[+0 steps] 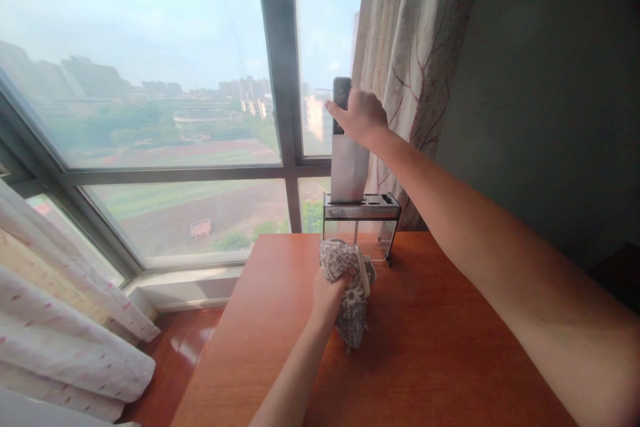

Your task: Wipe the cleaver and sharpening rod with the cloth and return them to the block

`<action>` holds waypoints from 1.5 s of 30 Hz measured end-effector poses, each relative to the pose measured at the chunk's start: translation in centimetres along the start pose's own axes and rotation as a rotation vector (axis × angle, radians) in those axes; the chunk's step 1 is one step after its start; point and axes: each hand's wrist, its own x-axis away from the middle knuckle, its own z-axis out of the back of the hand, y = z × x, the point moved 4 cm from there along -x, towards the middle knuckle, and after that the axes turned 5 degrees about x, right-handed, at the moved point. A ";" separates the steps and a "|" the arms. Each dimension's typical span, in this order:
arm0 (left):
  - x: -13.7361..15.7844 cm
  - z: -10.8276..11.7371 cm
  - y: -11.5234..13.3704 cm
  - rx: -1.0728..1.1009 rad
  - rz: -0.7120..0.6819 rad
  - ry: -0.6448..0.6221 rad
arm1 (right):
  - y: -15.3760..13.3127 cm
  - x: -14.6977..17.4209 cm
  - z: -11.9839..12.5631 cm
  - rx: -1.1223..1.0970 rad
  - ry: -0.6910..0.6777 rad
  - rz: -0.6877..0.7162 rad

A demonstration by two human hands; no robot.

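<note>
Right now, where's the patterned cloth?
In the head view, the patterned cloth is just right of centre, below the middle, gripped in the left hand in front of the metal-topped rack.

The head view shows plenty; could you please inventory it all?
Flat wooden table: one, reddish-brown, lower centre
Boxy metal rack: one, silver and clear, table's far end
Broad metal knife: one, silver, black handle, upright at the rack's top
Bunched fabric cloth: one, grey and white, before the rack
Large paned window: one, grey frame, left and centre
Ledge: one, white, below the window
Patterned fabric curtains: two, pale, lower left and upper centre
Wall: one, dark grey, right
Glossy floor: one, reddish brown, lower left
Trees, fields, buildings: several, green, brown, pale, outside
Left hand: one, bare, round the cloth
Right hand: one, bare, on the handle
Forearms: two, bare, foreground
</note>
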 end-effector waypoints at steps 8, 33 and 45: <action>-0.3 0.0 -0.1 -0.005 -0.001 0.009 | -0.1 0.1 0.0 -0.004 0.001 -0.008; -0.4 -0.4 0.5 -0.018 -0.004 0.001 | 0.3 4.0 -3.5 0.083 -0.176 -0.031; -0.1 -0.7 1.4 0.003 -0.021 0.002 | 2.8 8.0 -6.8 0.038 -0.298 -0.208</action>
